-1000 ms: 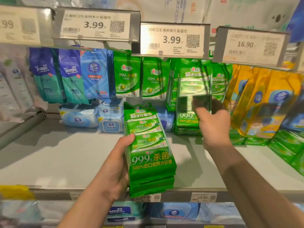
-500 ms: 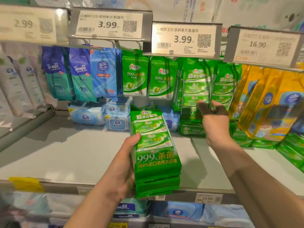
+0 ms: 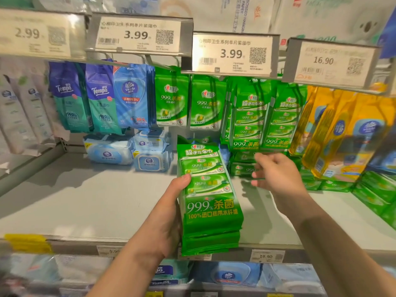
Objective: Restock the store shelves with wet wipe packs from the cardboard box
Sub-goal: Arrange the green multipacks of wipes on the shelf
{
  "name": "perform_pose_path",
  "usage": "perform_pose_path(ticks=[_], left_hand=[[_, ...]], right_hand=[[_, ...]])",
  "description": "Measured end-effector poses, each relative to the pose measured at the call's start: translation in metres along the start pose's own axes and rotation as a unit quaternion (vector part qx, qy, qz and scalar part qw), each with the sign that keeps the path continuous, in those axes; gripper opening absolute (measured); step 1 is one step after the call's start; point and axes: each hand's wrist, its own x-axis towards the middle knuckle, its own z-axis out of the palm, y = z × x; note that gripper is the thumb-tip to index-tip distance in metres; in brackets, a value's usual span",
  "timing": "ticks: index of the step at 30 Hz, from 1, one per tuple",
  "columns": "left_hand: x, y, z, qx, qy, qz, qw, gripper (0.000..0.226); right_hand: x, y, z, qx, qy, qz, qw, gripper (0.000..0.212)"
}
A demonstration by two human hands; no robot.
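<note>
Centrally, left hand (image 3: 165, 221): grips a stack of green wet wipe packs (image 3: 209, 200) by its left edge, thumb laid on the top pack's face, the stack held upright above the front lip of the shelf (image 3: 85, 200).
Right hand (image 3: 276, 174): right of centre, empty, fingers loosely curled and slightly blurred, hovering just in front of the shelved green packs (image 3: 265, 125).
Shelved green packs: upper right of centre, standing upright at the back of the shelf on flat-lying packs of the same kind.
Hanging green pouches (image 3: 188, 101): upper centre, beneath the price tags (image 3: 231, 53) marked 3.99.
Blue pouches (image 3: 100, 97): upper left, hanging in a row, marked Tempo and Vinda.
Pale blue tub-style packs (image 3: 128, 152): left of centre, lying on the shelf at the back.
Yellow packs (image 3: 338, 133): right edge, leaning below a tag marked 16.90.
Lower shelf: bottom of the frame, blurred blue and white packs.
</note>
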Motion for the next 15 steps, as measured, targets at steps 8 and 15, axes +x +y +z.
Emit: perform_pose_path(ticks=[8,15], left_hand=[[0.009,-0.012,0.010,0.037,-0.035,0.010,0.999,0.056],[0.005,-0.018,0.029,0.035,-0.093,-0.003,0.995,0.052]], right_hand=[[-0.063,-0.017,-0.014,-0.131,-0.269,0.077,0.951,0.075],[-0.078,-0.013,-0.024,-0.157,-0.279,0.077,0.944,0.080]])
